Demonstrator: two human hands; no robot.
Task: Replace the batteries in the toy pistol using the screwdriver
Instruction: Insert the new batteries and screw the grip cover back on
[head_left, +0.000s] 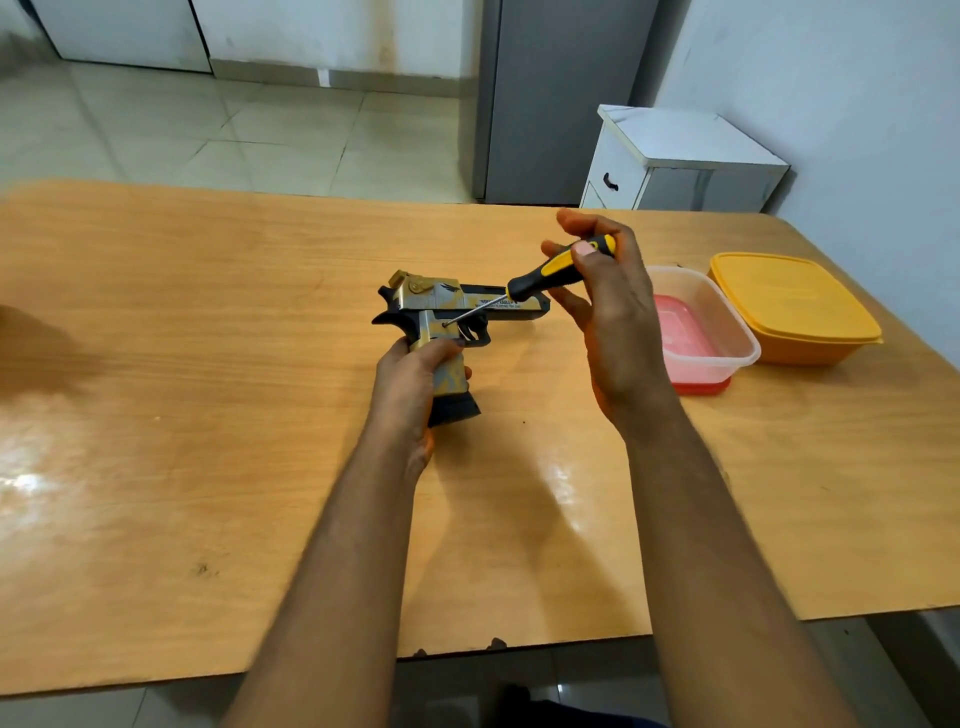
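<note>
Nearest me, the bench (208, 467) carries everything. My left hand (410, 384) grips the toy pistol (447, 322) by its handle, barrel pointing right, gold-and-black camouflage. My right hand (597, 291) pinches the screwdriver (540, 283) handle; its shaft slants down-left, tip touching a screw above the trigger, so the coming turn runs along that slant.
</note>
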